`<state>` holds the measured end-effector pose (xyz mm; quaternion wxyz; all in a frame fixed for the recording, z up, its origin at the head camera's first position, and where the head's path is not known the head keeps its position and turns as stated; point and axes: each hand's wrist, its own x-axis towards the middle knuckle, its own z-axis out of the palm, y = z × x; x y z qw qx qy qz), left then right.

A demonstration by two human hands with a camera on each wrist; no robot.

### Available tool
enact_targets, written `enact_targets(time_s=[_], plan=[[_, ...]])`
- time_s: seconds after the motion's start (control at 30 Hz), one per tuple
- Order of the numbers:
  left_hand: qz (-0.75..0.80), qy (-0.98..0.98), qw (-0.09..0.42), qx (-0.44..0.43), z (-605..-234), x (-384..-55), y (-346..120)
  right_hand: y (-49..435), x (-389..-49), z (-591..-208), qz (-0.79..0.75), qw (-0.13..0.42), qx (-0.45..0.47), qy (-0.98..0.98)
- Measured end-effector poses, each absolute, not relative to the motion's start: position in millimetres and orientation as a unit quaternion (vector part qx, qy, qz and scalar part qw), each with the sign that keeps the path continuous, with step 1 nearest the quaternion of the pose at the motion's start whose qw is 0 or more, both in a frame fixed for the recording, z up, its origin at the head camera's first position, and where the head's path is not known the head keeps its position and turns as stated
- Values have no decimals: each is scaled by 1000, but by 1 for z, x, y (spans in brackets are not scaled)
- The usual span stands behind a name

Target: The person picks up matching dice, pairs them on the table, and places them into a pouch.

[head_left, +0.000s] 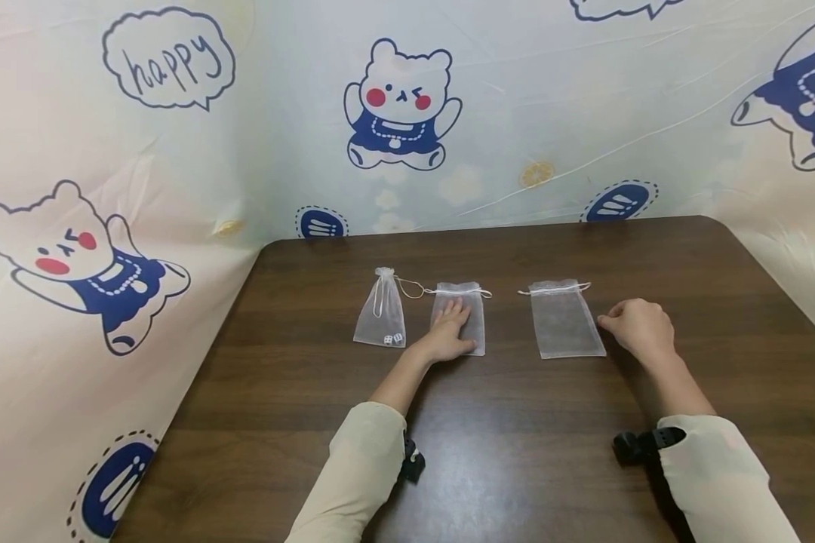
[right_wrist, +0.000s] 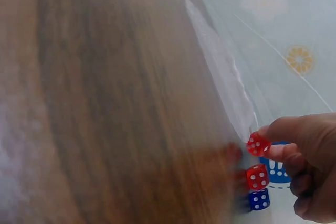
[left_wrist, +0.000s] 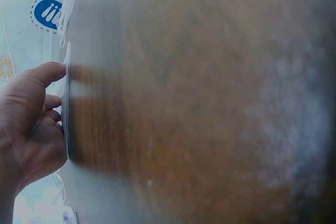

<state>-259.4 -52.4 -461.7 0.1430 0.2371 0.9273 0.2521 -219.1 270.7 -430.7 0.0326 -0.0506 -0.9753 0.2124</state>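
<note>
My left hand (head_left: pixel 448 335) rests with spread fingers on the middle white mesh drawstring bag (head_left: pixel 475 324), which lies flat. Just right of the right mesh bag (head_left: pixel 564 324), also flat, is my right hand (head_left: pixel 641 328). In the right wrist view its thumb and finger pinch a red die (right_wrist: pixel 258 144) with white dots. A second red die (right_wrist: pixel 257 177) and a blue die (right_wrist: pixel 259 200) sit close by on the table; the hand hides them in the head view. At left, a gathered mesh bag (head_left: pixel 379 309) contains white dice (head_left: pixel 393 339).
The dark brown wooden table (head_left: pixel 299 467) has rounded far corners. A pale printed cloth (head_left: pixel 502 113) with cartoon bears hangs behind it and along its sides. White drawstring cords (head_left: pixel 410 286) trail between the left and middle bags. Black straps with small devices (head_left: pixel 641 446) circle both sleeves.
</note>
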Motion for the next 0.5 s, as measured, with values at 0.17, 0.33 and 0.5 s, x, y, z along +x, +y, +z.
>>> enact_targets(time_s=[0.17,0.33,0.5], plan=[[252,927,145,237,-461,-260,-52,271,-214,-425,242,78,-59,-965],[250,927,146,236,-460,-260,-52,264,-210,-419,263,124,-46,-956],[250,928,148,235,-460,-259,-52,253,-205,-412,275,178,-12,-945]])
